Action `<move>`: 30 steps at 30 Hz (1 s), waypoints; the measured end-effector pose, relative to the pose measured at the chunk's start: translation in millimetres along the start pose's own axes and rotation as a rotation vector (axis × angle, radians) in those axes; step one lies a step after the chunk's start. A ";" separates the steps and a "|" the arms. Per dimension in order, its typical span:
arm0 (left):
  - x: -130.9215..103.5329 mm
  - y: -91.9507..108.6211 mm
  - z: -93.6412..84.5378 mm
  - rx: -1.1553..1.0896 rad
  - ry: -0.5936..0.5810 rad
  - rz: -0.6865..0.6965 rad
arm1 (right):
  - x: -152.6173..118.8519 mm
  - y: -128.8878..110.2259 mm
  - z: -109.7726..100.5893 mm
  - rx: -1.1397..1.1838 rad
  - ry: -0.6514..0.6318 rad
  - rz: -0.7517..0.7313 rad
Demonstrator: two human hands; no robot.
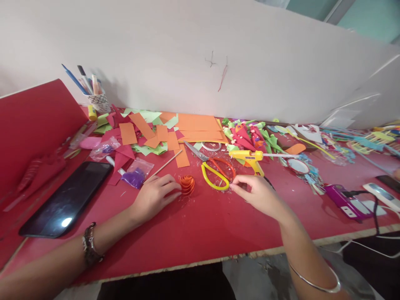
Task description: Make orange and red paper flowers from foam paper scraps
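Note:
My left hand (158, 193) lies on the red table with its fingers stretched out, holding nothing. Its fingertips are right beside a small ribbed curl of orange paper (187, 185), close enough that I cannot tell whether they touch. My right hand (258, 193) has thumb and forefinger pinched together at the edge of the scissors' yellow handle loop. The scissors (215, 183) lie half spread, one handle yellow and the other orange, blades pointing to the far left. A thin wooden stick (164, 166) rests just past my left hand. Behind my right hand is a yellow glue gun (250, 156).
Orange paper strips (128, 133) and larger orange sheets (200, 125) lie along the wall. Red and green paper figures (246, 135) are heaped right of them. A black phone (67, 200) lies left, a purple power adapter (348, 202) right. A pen cup (98, 102) stands back left.

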State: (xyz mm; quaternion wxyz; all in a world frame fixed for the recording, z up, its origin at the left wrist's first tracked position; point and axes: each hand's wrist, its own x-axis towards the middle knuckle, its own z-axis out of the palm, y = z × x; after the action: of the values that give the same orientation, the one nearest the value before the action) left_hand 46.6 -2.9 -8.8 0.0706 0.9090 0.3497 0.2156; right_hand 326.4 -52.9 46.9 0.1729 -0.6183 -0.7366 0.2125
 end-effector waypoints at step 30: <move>3.8 -12.8 -11.3 0.089 -0.028 0.239 | -4.7 9.7 -10.2 -0.038 0.029 0.034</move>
State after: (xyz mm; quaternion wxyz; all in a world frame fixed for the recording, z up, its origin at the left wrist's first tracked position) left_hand 36.4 8.9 -1.0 0.0090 0.9493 0.2470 0.1943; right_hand 340.6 -55.1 50.5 0.1682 -0.6371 -0.7272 0.1925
